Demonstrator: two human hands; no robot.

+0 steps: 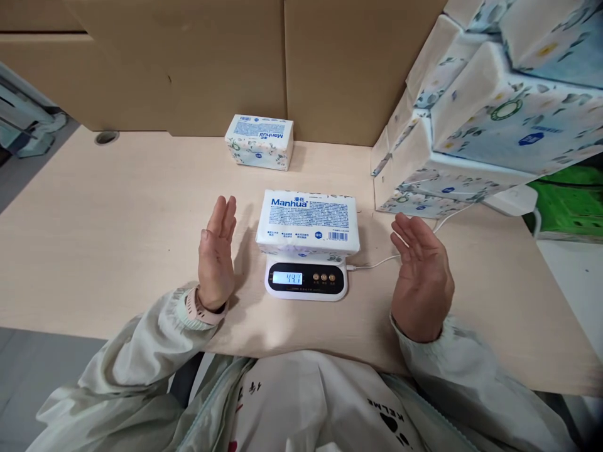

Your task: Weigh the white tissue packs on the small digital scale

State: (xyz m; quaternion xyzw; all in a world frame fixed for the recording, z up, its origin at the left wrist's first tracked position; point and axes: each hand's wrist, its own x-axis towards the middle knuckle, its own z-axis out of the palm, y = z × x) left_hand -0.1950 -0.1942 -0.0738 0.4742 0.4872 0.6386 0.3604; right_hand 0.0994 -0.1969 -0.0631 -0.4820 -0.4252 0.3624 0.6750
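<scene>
A white Manhua tissue pack (pixel 308 223) lies flat on a small white kitchen scale (pixel 306 280) whose lit display shows digits. My left hand (pixel 217 254) hovers to the left of the pack, fingers straight and together, palm facing it, holding nothing. My right hand (pixel 421 276) hovers to the right of the scale, fingers stretched out, palm turned inward, also holding nothing. Neither hand touches the pack.
A second tissue pack (pixel 259 142) stands near the back of the light wooden table (pixel 117 238). A tall stack of tissue packs (pixel 475 119) fills the right side. A white cable (pixel 377 263) runs from the scale toward it. Cardboard boxes (pixel 226 63) line the back.
</scene>
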